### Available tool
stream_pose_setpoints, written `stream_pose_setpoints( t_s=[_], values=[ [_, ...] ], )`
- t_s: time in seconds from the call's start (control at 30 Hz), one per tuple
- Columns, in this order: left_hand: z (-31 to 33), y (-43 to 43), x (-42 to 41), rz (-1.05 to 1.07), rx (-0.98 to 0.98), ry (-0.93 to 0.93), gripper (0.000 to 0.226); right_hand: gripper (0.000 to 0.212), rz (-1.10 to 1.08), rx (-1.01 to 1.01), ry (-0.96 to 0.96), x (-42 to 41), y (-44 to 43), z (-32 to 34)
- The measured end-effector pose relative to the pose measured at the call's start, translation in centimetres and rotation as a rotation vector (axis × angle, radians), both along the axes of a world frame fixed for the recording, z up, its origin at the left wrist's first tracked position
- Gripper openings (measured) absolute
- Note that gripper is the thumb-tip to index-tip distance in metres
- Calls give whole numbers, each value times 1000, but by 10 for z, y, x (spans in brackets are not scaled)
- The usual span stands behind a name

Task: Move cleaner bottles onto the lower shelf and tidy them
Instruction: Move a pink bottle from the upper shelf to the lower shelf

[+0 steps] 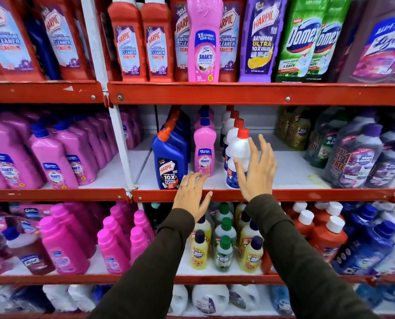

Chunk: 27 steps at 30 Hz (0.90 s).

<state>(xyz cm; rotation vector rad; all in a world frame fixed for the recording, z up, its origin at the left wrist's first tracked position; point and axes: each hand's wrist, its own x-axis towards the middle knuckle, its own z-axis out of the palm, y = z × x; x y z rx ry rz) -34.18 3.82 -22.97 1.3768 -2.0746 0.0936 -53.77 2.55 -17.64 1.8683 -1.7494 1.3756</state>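
A pink Shakti cleaner bottle (204, 40) stands on the upper shelf (238, 93) among red Harpic bottles. On the middle shelf (291, 173) another pink Shakti bottle (204, 150) heads a short row, between a blue Harpic bottle (169, 162) and a white bottle with a red cap (238, 153). My left hand (192, 194) hovers open at the shelf's front edge, just below the pink bottle. My right hand (256, 169) is open with fingers spread, in front of the white bottle; whether it touches the bottle I cannot tell.
Purple and green refill pouches (307, 40) fill the upper shelf's right side. Grey Max Kleen bottles (357, 157) crowd the middle shelf's right end. Pink bottles (53, 157) fill the left bay. Small yellow and green bottles (224, 247) stand on the shelf below my arms.
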Motion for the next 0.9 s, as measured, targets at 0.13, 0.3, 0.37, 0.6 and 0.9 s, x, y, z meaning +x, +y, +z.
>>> stream_pose_setpoints(
  t_s=[0.13,0.3,0.37,0.6,0.9],
  values=[
    [32,-1,6,6,-128,10,53,61,-17,-76,76,16,6,24],
    [83,-9,26,65,-327,19,50,59,5,-179,82,42,5,68],
    [105,-12,35,70,-401,33,49,57,16,-220,83,52,5,87],
    [172,-20,64,107,-560,44,51,54,36,-368,25,80,5,163],
    [203,-35,97,272,-480,79,63,89,108,-91,-155,107,-19,243]
  ],
)
